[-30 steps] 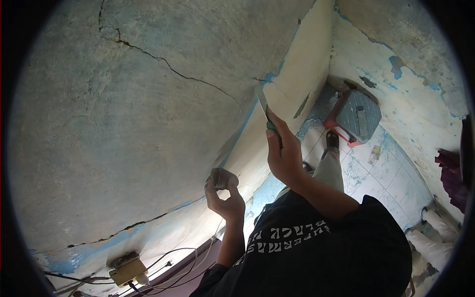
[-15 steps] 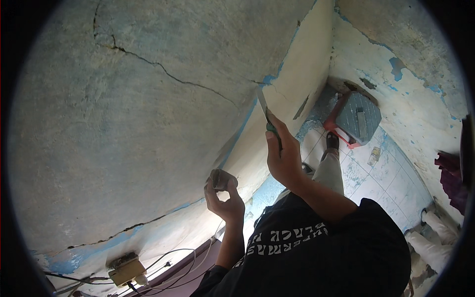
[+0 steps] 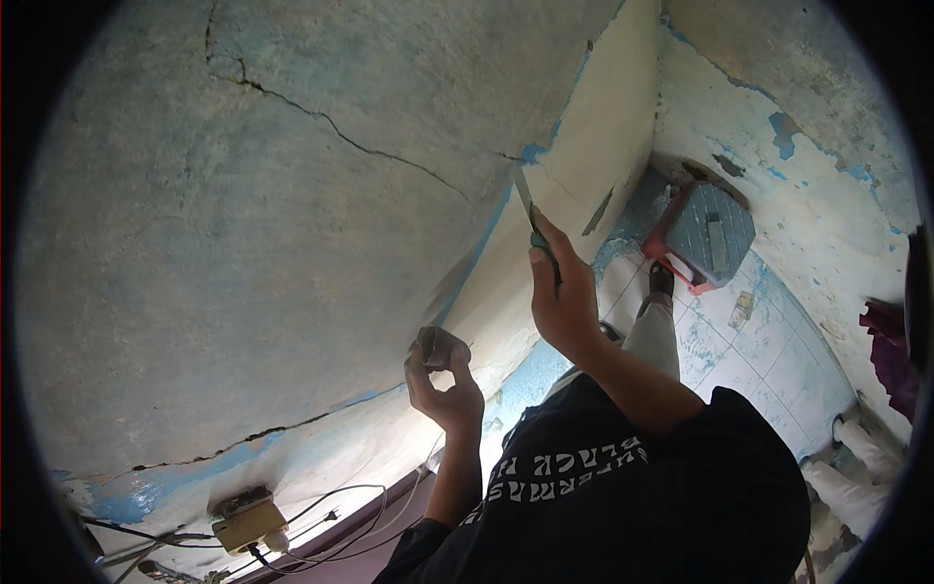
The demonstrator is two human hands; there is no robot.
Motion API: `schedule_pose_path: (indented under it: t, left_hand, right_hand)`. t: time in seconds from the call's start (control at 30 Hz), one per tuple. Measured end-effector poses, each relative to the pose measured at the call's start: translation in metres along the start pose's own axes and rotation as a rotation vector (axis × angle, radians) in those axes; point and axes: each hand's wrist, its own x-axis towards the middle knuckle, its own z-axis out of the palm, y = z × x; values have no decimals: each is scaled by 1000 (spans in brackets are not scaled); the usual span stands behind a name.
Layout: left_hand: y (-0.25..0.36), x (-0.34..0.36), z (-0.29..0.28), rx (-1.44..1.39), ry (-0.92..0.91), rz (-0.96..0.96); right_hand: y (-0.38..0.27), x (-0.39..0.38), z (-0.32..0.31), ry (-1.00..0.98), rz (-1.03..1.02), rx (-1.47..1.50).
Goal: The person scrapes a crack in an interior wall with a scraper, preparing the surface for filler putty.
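Note:
My right hand [image 3: 568, 307] is closed around the dark handle of a putty knife [image 3: 523, 198]. Its thin metal blade points up along the wall [image 3: 292, 243], near a patch of exposed blue paint [image 3: 530, 154]; whether the tip touches the wall, I cannot tell. Lower and to the left, my left hand [image 3: 448, 401] grips a dark grey-brown piece that looks like folded sandpaper [image 3: 446, 348] between thumb and fingers. It sits close to the wall, beside a strip of blue where the paler coat ends.
Cracks [image 3: 370, 149] run across the wall. A yellowish socket box [image 3: 249, 523] with cables hangs at lower left. A grey-topped red step stool [image 3: 708, 234] stands in the corner on the tiled floor [image 3: 720, 341], near my foot. Purple cloth [image 3: 887, 355] hangs at right.
The whole view has shifted slightly, moving the wall and cracks a little in the picture. Both hands keep nearly the same place and the same grip.

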Motion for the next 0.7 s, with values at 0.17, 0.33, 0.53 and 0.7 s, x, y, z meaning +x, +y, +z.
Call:
schedule_pose_path:
  t: [0.17,0.33,0.53,0.7]
  left_hand:
    - [3,1,-1,-14,1,7]
    - [1,-1,1,-5,13,21]
    - [-3,-4,-4,13,-10,6]
    - [1,2,4,6,15,7]
  right_hand:
    - [10,4,6,73,-165,-53]
    - [2,-7,9,84,-236,-143]
    - [-6,0,0,16,-43,-26]
    - [1,5,2,36,-176,-53]
